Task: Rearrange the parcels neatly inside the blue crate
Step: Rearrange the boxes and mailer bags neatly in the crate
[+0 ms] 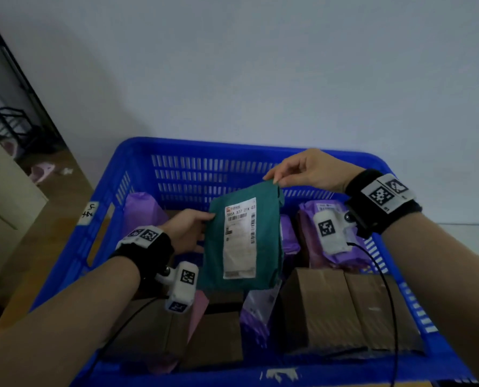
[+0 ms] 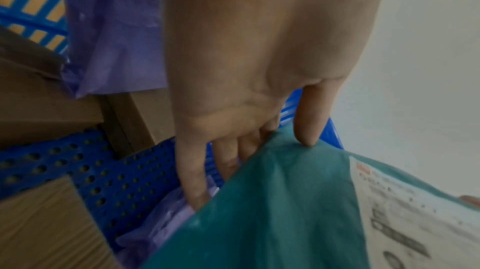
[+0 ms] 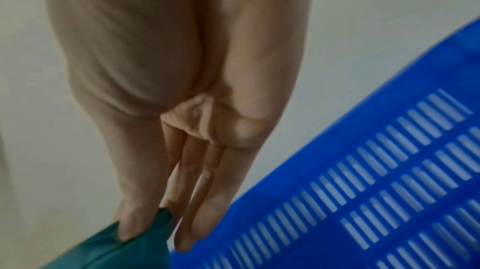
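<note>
A teal mailer bag (image 1: 241, 241) with a white shipping label hangs upright over the middle of the blue crate (image 1: 137, 152). My right hand (image 1: 302, 170) pinches its top right corner (image 3: 145, 232) between thumb and forefinger. My left hand (image 1: 188, 227) grips the bag's left edge (image 2: 280, 170), thumb on the front and fingers behind. Purple mailers (image 1: 142, 210) lean at the back left, and another purple mailer (image 1: 333, 236) lies at the right. Brown cardboard boxes (image 1: 344, 308) fill the crate's front.
A white wall (image 1: 260, 65) stands directly behind the crate. The crate's perforated floor (image 2: 109, 170) shows between boxes. A slim purple parcel (image 1: 256, 311) stands between the front boxes. A doorway and wooden floor (image 1: 51, 196) lie to the left.
</note>
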`<state>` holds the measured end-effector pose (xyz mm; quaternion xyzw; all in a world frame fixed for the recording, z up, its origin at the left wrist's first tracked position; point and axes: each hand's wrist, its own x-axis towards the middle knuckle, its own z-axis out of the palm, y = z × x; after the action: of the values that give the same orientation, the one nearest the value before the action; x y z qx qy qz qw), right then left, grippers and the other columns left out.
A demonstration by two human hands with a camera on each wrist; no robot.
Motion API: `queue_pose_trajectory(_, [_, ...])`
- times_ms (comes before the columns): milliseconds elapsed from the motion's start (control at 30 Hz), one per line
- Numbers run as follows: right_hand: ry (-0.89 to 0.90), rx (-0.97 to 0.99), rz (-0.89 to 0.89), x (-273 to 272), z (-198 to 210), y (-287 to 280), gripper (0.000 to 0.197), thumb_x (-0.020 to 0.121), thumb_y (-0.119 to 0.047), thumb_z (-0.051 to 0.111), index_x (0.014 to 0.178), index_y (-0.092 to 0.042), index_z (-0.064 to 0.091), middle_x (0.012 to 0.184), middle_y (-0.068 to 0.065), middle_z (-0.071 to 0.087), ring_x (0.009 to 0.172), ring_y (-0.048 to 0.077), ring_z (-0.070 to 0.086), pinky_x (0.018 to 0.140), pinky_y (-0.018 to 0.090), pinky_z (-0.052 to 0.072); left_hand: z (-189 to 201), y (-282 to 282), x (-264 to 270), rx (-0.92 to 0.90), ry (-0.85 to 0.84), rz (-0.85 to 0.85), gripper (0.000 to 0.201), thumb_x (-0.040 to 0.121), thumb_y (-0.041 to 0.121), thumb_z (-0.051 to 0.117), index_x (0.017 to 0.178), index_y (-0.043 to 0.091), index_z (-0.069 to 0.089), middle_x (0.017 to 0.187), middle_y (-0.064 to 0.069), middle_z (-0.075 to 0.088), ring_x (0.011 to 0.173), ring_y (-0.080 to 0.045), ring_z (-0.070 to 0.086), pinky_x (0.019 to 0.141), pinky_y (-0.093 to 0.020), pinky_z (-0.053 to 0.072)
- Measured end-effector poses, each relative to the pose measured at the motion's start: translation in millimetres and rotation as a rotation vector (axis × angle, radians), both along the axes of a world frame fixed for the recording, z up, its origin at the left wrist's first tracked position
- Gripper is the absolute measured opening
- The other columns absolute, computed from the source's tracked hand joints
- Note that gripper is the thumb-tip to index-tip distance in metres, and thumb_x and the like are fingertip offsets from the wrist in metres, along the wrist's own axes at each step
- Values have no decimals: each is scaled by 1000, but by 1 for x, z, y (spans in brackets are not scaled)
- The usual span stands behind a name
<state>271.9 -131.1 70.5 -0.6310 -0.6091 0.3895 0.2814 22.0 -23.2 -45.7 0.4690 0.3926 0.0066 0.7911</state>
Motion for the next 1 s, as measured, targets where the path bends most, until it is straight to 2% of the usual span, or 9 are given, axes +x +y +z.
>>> queue_pose_trajectory(100, [32, 40, -99, 14, -7, -1, 19, 85, 7, 61, 82, -11, 67, 101, -2, 71, 94, -9, 64, 84, 9, 49, 11, 7, 0, 29, -71, 44, 25, 92, 17, 48, 113, 19, 62, 114, -10, 64, 101, -26, 59, 87, -42, 48])
queue_pose_trajectory(200, [144, 57, -219, 22, -14, -2, 21, 86, 10, 58, 81, -8, 68, 80, -11, 75, 78, -4, 67, 76, 10, 53, 24, 11, 3, 93, -83, 92, 24, 92, 8, 52, 110, 19, 63, 105, -7, 67, 94, -23, 62, 83, -40, 50])
queue_pose_trajectory(300, [214, 81, -309, 23, -21, -2, 20, 88, 11, 56, 82, -6, 67, 72, -8, 75, 69, 1, 68, 73, 13, 56, 35, 12, 3, 192, -64, 103, 30, 90, 7, 57, 118, 17, 60, 111, -6, 67, 95, -23, 64, 79, -37, 53])
queue_pose_trajectory(400, [263, 86, -424, 18, -25, -1, 20, 89, 9, 56, 97, -7, 65, 85, 1, 71, 75, 14, 68, 70, 22, 60, 37, 15, 5, 247, -41, 164, 31, 89, 5, 59, 118, 17, 58, 111, -7, 66, 92, -23, 65, 74, -34, 52])
queue_pose_trajectory(500, [263, -74, -515, 13, -30, -1, 25, 90, -6, 61, 114, -14, 56, 96, 10, 67, 76, 24, 66, 70, 32, 59, 32, 17, 9, 243, -19, 279, 32, 89, 3, 59, 119, 14, 57, 111, -9, 65, 87, -23, 64, 72, -34, 52])
queue_pose_trajectory(567, [249, -193, -537, 12, -39, -1, 15, 91, -22, 62, 103, -16, 60, 100, 12, 67, 75, 26, 65, 78, 39, 56, 26, 15, 12, 211, -9, 344, 30, 89, 2, 59, 117, 12, 55, 110, -10, 64, 83, -22, 64, 67, -33, 51])
queue_pose_trajectory(633, [220, -245, -556, 11, -49, -2, 18, 90, -30, 62, 97, -14, 64, 101, 11, 67, 74, 24, 63, 81, 40, 55, 19, 11, 14, 179, -6, 380, 28, 89, -1, 58, 115, 10, 55, 110, -11, 63, 82, -21, 63, 64, -33, 50])
queue_pose_trajectory(867, [-38, -478, -483, 9, -78, -7, 37, 86, -12, 68, 120, -5, 57, 80, 9, 65, 65, 16, 65, 68, 33, 56, -10, -6, 27, 119, 134, 263, 33, 90, 3, 58, 123, 8, 56, 119, -9, 61, 97, -23, 61, 70, -32, 50])
queue_pose_trajectory(1000, [-157, -596, -439, 14, -93, -6, 22, 82, -3, 71, 100, -7, 59, 71, 9, 65, 64, 17, 65, 63, 29, 57, -25, -6, 45, 186, 251, 356, 31, 87, 8, 65, 115, 0, 58, 117, -12, 61, 98, -22, 58, 79, -32, 49])
